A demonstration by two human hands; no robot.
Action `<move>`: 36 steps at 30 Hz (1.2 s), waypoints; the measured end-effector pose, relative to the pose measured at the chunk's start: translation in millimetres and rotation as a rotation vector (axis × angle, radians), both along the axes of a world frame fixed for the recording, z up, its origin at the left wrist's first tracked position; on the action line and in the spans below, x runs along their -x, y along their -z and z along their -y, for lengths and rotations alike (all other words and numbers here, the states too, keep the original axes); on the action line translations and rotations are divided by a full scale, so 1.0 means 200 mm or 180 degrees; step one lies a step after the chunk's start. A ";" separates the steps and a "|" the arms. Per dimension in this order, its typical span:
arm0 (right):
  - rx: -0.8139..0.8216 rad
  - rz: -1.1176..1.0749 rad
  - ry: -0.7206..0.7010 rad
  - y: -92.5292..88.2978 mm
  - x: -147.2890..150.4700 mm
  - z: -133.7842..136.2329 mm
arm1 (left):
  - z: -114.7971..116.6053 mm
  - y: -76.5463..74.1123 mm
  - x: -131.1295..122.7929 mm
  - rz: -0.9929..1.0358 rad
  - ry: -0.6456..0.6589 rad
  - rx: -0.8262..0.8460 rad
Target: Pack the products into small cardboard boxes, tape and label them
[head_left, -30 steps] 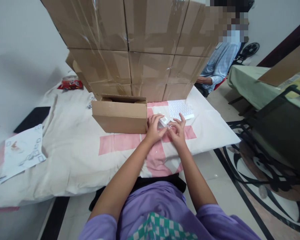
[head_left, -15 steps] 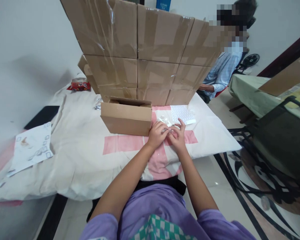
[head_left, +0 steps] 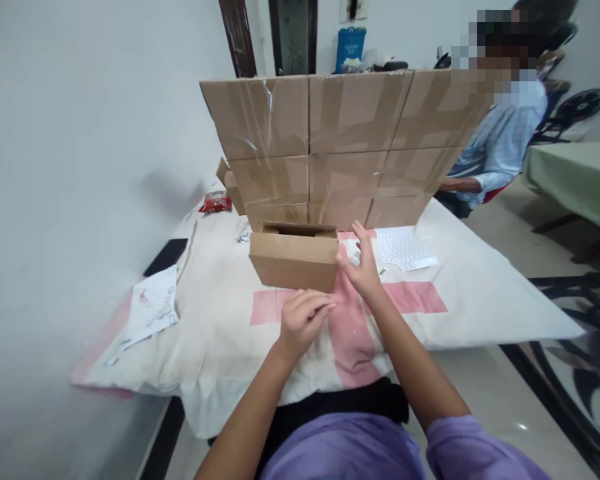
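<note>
A small cardboard box (head_left: 295, 263) with its top open stands on the cloth-covered table. Just in front of its lower right edge is my left hand (head_left: 303, 321), thumb and fingers pinched together; anything between them is too small to make out. My right hand (head_left: 363, 270) is raised by the box's right side, with its fingers apart and nothing visible in them. Whether its thumb touches the box, I cannot tell. Beyond the right hand lies a white sheet (head_left: 405, 248) with rows of small printed marks. Small white scraps are partly hidden behind that hand.
Behind the box rises a wall of taped cardboard boxes (head_left: 350, 147). At the left are a red packet (head_left: 216, 202), a dark flat object (head_left: 166, 257) and a printed paper (head_left: 153, 303). A person in a light blue shirt (head_left: 505, 140) sits behind the table's right side.
My hands were together over something small beside the box and have now parted. The left has come nearer me; the right has opened and risen. The view has shifted left and up.
</note>
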State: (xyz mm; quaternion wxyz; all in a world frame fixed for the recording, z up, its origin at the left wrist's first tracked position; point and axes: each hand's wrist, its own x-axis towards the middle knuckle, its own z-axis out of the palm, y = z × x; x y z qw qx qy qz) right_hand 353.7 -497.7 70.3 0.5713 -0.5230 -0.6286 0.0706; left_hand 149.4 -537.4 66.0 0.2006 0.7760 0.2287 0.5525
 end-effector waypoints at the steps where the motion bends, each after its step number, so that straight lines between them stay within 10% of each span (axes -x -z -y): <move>1: 0.0053 -0.0134 -0.0161 -0.03 0.04 -0.07 | -0.03 -0.04 0.06 -0.0031 -0.0059 0.0134; 6: 0.0439 -0.0631 -0.1169 -0.01 0.08 -0.28 | -0.28 -0.28 0.30 -0.0673 -0.0181 0.0825; 16: 0.0276 -0.0890 -0.1327 0.08 0.07 -0.28 | -0.75 -0.55 0.35 -0.1820 0.0160 0.1537; 22: 0.0331 -0.0802 -0.1606 0.11 0.03 -0.32 | -0.89 -0.54 0.28 -0.2284 0.0484 0.1937; 36: 0.0439 -0.1104 -0.1554 0.06 0.08 -0.25 | -0.89 -0.35 0.18 -0.1371 -0.0313 0.1799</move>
